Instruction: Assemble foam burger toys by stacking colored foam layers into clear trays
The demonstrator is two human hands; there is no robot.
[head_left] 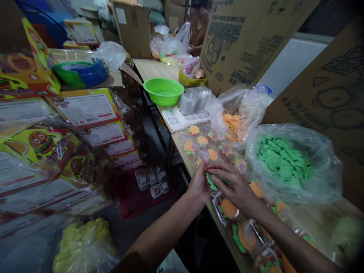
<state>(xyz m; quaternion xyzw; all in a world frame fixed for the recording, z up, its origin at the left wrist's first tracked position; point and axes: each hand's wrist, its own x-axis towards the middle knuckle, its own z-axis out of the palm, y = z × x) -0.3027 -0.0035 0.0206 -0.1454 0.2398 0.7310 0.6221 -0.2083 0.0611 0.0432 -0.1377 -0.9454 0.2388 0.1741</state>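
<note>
Both hands, left hand (199, 185) and right hand (234, 185), gripping a green piece (213, 182). Working at the table's (196, 167) near edge. Sitting beside a bag of green pieces (287, 163).

Single head-worn camera, tilted forward and down from just above the person's arms, close over the near edge of the wooden table (159, 68). Wide lens takes in stacked toy boxes (85, 110) at left and cardboard cartons (244, 41) at right, out to a co-worker (199, 28) at the far end. No second view.
</note>
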